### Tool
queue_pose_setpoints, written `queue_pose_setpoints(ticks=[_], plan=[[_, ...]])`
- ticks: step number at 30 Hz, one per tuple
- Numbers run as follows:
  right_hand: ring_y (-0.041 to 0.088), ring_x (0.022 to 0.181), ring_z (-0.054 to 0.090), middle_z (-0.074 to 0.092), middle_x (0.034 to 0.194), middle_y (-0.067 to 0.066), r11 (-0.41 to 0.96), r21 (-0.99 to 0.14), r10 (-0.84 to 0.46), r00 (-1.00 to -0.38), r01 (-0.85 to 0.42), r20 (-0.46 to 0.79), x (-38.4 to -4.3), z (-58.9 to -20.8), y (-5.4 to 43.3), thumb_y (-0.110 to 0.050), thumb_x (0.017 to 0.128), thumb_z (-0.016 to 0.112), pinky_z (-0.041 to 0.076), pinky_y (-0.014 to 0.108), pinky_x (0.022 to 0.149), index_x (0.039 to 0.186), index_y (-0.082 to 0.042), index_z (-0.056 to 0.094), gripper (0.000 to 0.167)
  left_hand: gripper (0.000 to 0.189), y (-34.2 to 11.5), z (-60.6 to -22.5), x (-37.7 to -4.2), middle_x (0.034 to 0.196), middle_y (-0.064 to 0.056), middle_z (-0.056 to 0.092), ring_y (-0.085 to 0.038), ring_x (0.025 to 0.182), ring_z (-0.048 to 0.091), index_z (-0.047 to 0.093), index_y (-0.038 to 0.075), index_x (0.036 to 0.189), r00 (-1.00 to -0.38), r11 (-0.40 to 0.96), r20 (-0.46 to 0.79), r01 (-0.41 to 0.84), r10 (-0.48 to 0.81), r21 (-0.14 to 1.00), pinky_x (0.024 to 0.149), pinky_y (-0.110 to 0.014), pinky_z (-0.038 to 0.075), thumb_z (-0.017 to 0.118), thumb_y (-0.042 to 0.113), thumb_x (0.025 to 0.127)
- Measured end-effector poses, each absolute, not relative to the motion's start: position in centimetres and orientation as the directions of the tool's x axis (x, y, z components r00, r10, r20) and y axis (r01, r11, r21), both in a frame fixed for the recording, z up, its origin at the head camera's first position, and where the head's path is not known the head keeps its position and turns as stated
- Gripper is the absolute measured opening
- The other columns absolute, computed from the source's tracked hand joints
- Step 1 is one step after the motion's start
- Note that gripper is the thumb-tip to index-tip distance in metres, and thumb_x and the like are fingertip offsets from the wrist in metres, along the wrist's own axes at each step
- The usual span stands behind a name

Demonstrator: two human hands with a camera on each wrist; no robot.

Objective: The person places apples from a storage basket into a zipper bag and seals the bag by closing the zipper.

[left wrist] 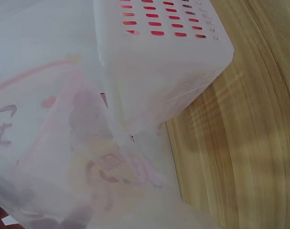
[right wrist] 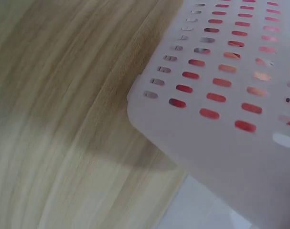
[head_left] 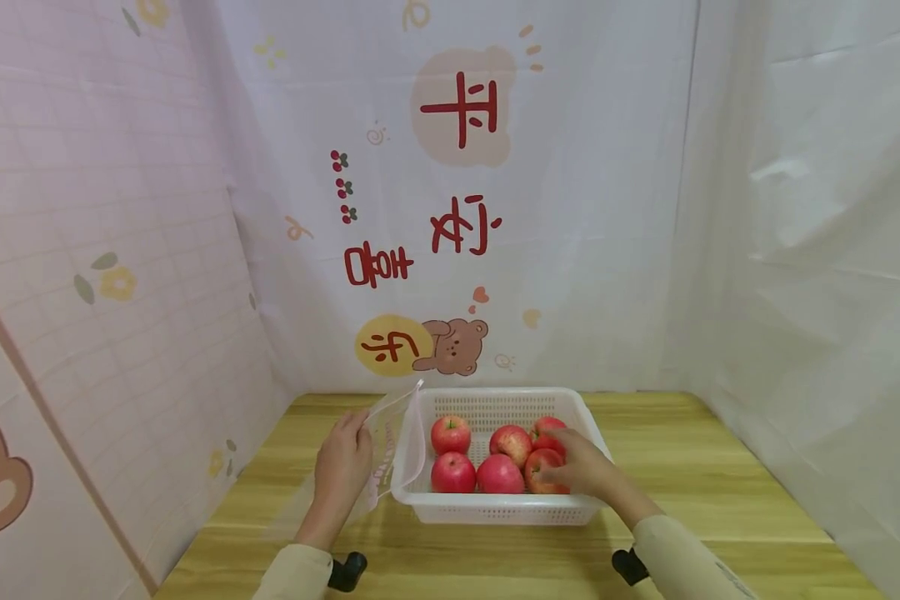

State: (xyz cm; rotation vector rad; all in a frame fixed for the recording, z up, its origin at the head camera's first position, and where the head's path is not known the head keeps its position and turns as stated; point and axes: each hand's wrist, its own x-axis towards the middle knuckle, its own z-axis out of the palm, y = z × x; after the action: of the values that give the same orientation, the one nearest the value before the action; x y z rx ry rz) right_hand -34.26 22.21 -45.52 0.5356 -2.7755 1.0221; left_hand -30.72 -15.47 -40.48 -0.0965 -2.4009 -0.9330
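A white plastic basket (head_left: 510, 510) stands on the table with several red apples (head_left: 453, 472) in it. My left hand (head_left: 342, 458) holds a clear plastic bag (head_left: 390, 446) with pink print by its edge, just left of the basket. The bag's mouth edge overlaps the basket's left rim. In the left wrist view the see-through bag (left wrist: 102, 157) covers much of the scene. Over the basket's right side, my right hand (head_left: 581, 467) reaches in with thumb and fingers spread at the right-hand apples (head_left: 543, 465). The right wrist view shows only the basket's outer wall (right wrist: 207, 138), not the fingers.
The wood-grain table (head_left: 682, 475) extends to both sides of the basket and in front of it. Behind hangs a white printed cloth (head_left: 585, 208), with further cloths along the left and right. Black wrist mounts (head_left: 347, 572) sit at both sleeves.
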Motion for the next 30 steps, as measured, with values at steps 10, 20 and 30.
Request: queue_pose_setpoints(ticks=[10, 20, 30], plan=[[0.037, 0.117, 0.056, 0.061, 0.127, 0.018, 0.787, -0.496, -0.304, -0.930, -0.367, 0.207, -34.4, -45.6, 21.8, -0.015, 0.071, 0.088, 0.043, 0.055, 0.099, 0.128, -0.001, 0.061, 0.064, 0.035, -15.7, -40.2, -31.4, 0.128, -0.028, 0.060, -0.046, 0.112, 0.059, 0.061, -0.004, 0.129, -0.851, 0.699, 0.505, 0.275, -0.143, 0.660, 0.088, -0.059, 0.048, 0.046, 0.010, 0.101], [0.032, 0.102, 0.061, 0.068, 0.111, 0.009, 0.813, -0.464, -0.303, -0.936, -0.352, 0.179, -34.4, -45.6, 21.4, -0.011, 0.071, 0.085, 0.045, 0.053, 0.095, 0.119, 0.001, 0.066, 0.052, 0.034, -15.8, -39.8, -31.1, 0.125, -0.026, 0.057, -0.041, 0.113, 0.061, 0.053, -0.006, 0.123, -0.927, 0.454, 0.309, 0.187, -0.213, 0.871, 0.075, -0.042, 0.057, 0.053, 0.009, 0.093], [0.029, 0.099, 0.061, 0.068, 0.109, 0.008, 0.825, -0.454, -0.289, -0.941, -0.338, 0.177, -34.4, -45.8, 21.2, -0.005, 0.071, 0.084, 0.046, 0.050, 0.095, 0.118, 0.001, 0.067, 0.050, 0.018, -15.8, -39.6, -30.6, 0.109, -0.017, 0.069, -0.030, 0.094, 0.068, 0.067, -0.001, 0.102, -0.877, 0.463, 0.331, 0.147, -0.348, 0.874, 0.066, -0.031, 0.052, 0.061, 0.013, 0.091]])
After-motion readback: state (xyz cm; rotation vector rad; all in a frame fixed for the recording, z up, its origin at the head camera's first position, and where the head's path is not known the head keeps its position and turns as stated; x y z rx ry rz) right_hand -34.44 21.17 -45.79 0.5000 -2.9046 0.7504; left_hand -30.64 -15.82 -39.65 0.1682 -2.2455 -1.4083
